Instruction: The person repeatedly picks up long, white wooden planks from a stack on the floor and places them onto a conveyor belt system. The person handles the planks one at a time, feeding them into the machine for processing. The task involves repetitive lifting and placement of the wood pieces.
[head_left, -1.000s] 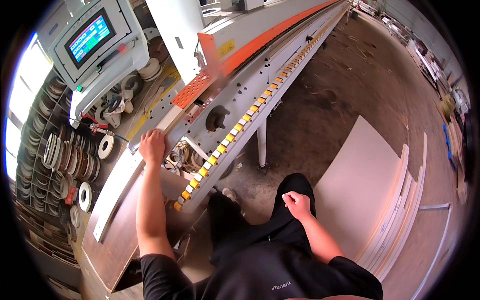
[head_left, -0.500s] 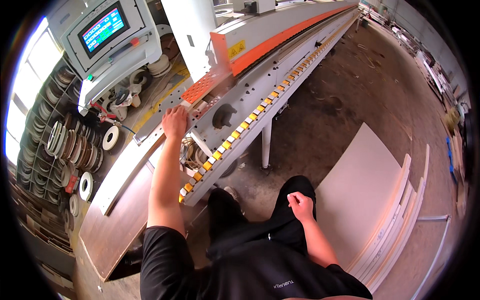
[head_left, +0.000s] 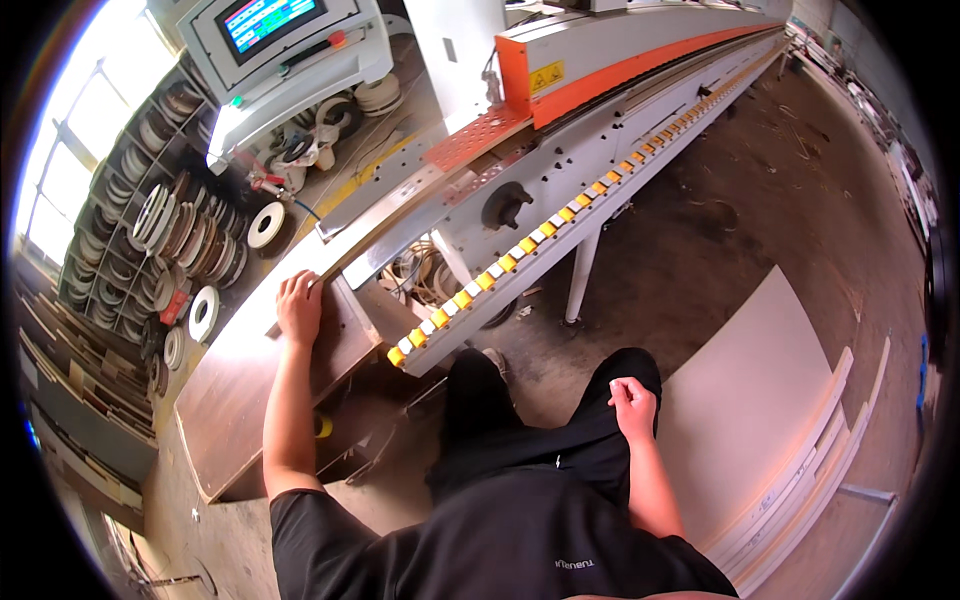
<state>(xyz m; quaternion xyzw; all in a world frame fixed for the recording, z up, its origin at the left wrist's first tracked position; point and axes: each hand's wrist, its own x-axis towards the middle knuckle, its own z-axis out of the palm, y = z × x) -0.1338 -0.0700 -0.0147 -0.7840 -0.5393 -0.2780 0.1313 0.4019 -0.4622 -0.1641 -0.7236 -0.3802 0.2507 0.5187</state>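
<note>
My left hand [head_left: 299,308] lies closed over the near end of a long, narrow light board [head_left: 375,222], its fingers bent at the edge. That board stretches from a brown wooden table [head_left: 250,400] to the perforated orange plate [head_left: 478,138] of a long grey and orange machine [head_left: 620,60]. Low over my right thigh, my right hand [head_left: 634,408] has its fingers curled in, and nothing shows in them. A rail of yellow and white rollers [head_left: 525,245] runs along the machine's near side.
A control panel with a lit screen [head_left: 268,25] stands at upper left. Below it, rolls of edge tape [head_left: 200,240] fill a rack, with several on the floor. Large pale panels [head_left: 755,400] lean in a stack at my right. A machine leg [head_left: 583,275] stands ahead.
The narrow board has slid forward toward the machine. My left hand has shifted back to its near end. My right hand stays by my thigh; the whole view has swung left.
</note>
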